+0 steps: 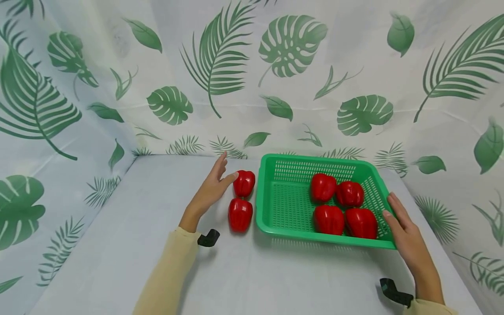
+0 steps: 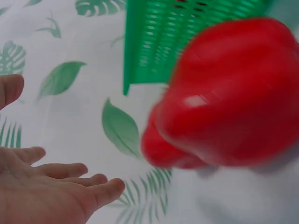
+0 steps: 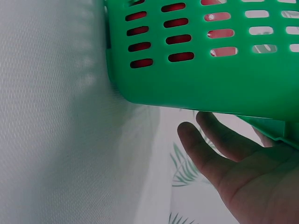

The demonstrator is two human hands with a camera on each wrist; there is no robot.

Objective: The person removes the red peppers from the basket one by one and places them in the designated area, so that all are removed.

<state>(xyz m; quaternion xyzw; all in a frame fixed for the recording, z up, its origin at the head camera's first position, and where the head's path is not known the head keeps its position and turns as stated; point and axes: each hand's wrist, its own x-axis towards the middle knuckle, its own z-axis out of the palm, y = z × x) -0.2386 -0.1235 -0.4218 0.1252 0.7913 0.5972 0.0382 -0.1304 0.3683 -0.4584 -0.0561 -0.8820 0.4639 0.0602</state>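
My left hand point(image 1: 210, 190), fingers extended, is beside the farther of two red bell peppers point(image 1: 244, 183) on the table. Its thumb overlaps that pepper in the head view, while the left wrist view shows the palm point(image 2: 46, 191) holding nothing. Nearer to me lies the second bell pepper point(image 1: 240, 215). A green plastic basket point(image 1: 261, 197) stands to their right, with several red bell peppers point(image 1: 328, 220) in its right half. At the basket's right end, my right hand point(image 1: 407, 234) holds the rim, thumb over it and fingers point(image 3: 205, 154) along the outside.
The white tabletop point(image 1: 157, 210) extends left of the peppers and in front of the basket. Behind and at both sides hangs a white curtain point(image 1: 236, 122) with green leaf prints. A black strap mount point(image 1: 208, 238) sits at each wrist.
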